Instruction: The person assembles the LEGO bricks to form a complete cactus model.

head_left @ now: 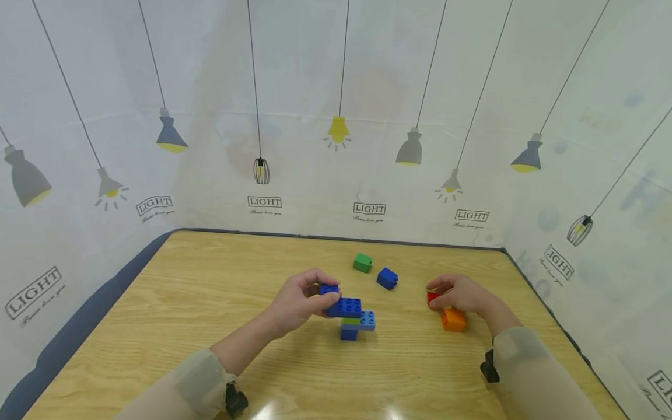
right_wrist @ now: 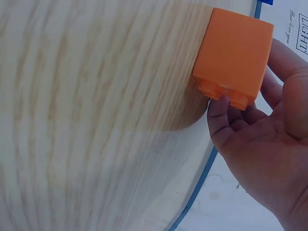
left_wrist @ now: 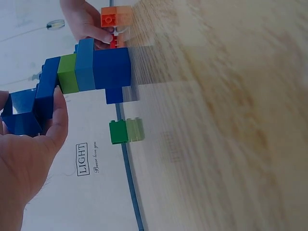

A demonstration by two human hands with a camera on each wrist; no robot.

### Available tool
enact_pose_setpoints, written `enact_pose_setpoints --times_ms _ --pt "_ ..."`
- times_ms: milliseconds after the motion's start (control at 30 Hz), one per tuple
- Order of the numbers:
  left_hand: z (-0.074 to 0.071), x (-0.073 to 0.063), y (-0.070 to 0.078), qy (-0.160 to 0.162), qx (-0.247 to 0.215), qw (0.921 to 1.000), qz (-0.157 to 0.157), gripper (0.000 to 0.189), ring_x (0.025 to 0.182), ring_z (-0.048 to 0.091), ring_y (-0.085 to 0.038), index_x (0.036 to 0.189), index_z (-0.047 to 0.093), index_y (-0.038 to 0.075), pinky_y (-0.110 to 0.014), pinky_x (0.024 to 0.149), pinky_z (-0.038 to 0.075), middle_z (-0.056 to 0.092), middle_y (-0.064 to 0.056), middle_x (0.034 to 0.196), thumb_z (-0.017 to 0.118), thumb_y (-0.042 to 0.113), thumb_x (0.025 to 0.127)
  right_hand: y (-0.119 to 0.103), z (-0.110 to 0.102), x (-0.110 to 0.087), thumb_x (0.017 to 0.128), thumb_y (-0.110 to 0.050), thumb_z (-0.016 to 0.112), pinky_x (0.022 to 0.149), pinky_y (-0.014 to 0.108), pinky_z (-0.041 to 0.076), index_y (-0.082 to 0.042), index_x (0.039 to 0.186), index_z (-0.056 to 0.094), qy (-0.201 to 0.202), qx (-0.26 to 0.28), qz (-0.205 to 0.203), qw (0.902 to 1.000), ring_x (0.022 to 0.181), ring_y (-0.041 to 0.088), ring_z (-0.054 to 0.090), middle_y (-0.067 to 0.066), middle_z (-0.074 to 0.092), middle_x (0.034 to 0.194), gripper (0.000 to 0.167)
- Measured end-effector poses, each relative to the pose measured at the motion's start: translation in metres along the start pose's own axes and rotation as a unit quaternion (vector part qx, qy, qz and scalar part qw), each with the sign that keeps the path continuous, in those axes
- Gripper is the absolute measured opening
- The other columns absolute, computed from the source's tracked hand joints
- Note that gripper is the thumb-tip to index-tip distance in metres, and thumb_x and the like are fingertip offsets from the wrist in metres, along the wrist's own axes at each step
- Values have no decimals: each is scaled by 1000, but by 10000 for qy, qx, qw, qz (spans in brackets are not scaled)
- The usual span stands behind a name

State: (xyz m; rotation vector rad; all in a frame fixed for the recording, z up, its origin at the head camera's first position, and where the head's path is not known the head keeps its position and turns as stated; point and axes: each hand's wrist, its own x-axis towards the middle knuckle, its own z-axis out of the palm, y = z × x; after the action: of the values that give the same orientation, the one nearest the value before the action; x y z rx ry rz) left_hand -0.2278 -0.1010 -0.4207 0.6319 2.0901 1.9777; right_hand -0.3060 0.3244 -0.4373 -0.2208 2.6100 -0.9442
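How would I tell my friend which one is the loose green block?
On the wooden table, find the block stack. Look beyond it, toward the far edge. The green block lies there, left of a loose blue block and farther back, the only loose green one.

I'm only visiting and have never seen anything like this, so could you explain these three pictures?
No robot here: these are a person's bare hands. The wide picture comes from a camera worn on the head; each close picture comes from one worn on a wrist. On the wooden table lie a green block, a blue block and an orange block. The left hand grips the top of a stack of blue, light-blue and lime-green blocks. The right hand pinches a red block beside the orange one.
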Motion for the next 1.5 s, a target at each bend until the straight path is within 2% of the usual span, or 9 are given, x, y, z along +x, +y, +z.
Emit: enact_pose_setpoints --times_ms 167,367,567,800,933,1067,1200,1333,1500 --pt "0 1 -1 -2 19 10000 18 25 98 68 -20 128 70 0 -32 77 67 71 -11 122 73 11 106 1 3 2 98 -23 84 90 33 53 -6 137 72 135 4 -2 9999 109 27 63 16 70 131 45" --pt "-1 1 -2 -18 17 10000 50 25 98 68 -20 128 70 0 -32 77 68 71 -9 121 72 11 106 0 6 3 101 -29 80 86 34 55 -7 145 67 323 317 -17 9990 110 28 64 17 68 137 51" --pt "-1 1 -3 -36 9 9999 106 25 99 68 -20 128 70 0 -32 76 68 71 -6 119 72 11 106 -13 9 1 103 -37 78 92 37 59 -7 150 63 654 566 -431 9953 111 27 65 19 67 139 58" --pt "-2 1 -5 -35 1 9999 152 25 97 68 -20 128 69 -1 -32 76 67 71 -4 117 72 10 105 -36 18 -9 101 -33 82 99 46 65 -9 148 65 764 1052 -815 9882 106 23 71 17 71 133 55" --pt "-2 1 -5 -49 18 9999 146 25 97 68 -20 128 69 -1 -32 76 67 71 -5 118 72 11 106 -44 27 -15 101 -30 83 99 45 66 -11 146 66 630 1270 -1032 9845 107 22 73 16 71 131 52" --pt "-2 1 -5 -34 26 9999 127 25 97 68 -20 128 70 0 -32 76 67 71 -5 118 73 11 106 -52 35 -21 103 -23 80 99 44 66 -5 149 64 320 1568 -1387 9773 110 23 75 19 69 133 52" --pt "-2 1 -4 -19 39 9999 118 25 96 68 -20 128 70 0 -35 76 68 71 -4 118 73 11 105 -62 42 -25 105 -19 76 100 42 66 -2 150 62 87 1764 -1635 9706 113 23 75 27 65 138 50" --pt "-1 1 -4 -22 35 9999 123 26 96 68 -20 128 70 0 -34 76 68 71 -4 118 73 11 105 -68 49 -27 107 -16 73 98 33 66 1 148 64 -42 1916 -1827 9643 113 24 77 36 61 143 45" --pt "0 1 -2 -7 20 9999 125 26 97 68 -20 128 70 -1 -31 75 67 71 -5 118 72 10 105 -72 58 -30 107 -19 73 99 32 65 -5 139 69 -170 2073 -1948 9585 119 37 76 37 61 141 35"
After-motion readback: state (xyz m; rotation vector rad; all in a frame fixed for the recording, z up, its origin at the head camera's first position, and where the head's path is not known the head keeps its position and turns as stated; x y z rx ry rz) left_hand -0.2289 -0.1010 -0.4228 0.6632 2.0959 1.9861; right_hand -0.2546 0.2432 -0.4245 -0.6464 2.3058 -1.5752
